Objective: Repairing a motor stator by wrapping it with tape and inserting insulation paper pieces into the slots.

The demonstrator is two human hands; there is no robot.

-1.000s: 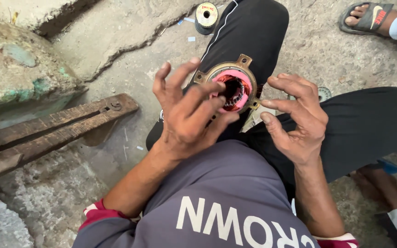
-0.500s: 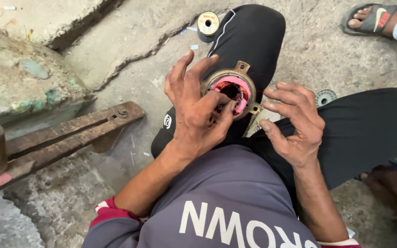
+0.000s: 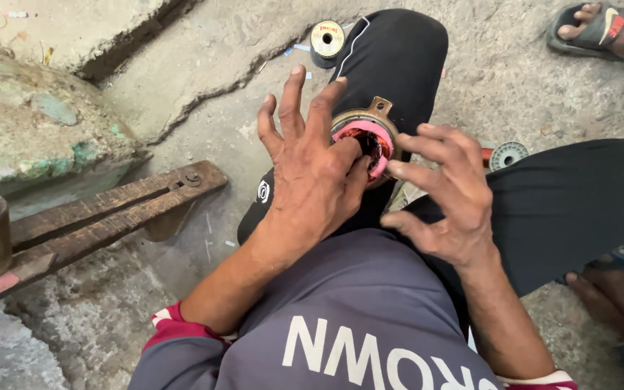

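The round metal motor stator with pink insulation and copper windings (image 3: 367,141) rests on the person's black-trousered knee, likely heavy, rigid, its wires delicate; the metal rim suits gripping. The left hand (image 3: 312,170) presses its thumb into the bore, fingers splayed; the right hand (image 3: 445,195) curls loosely beside the rim, holding nothing visible. A wire spool (image 3: 327,40) lies beyond the fingertips.

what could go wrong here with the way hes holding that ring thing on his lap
The round metal ring with pink lining only rests against the knee, steadied by the right hand, so it may slip onto the concrete floor. The left hand has fingers inside the opening, where metal edges could scrape them.
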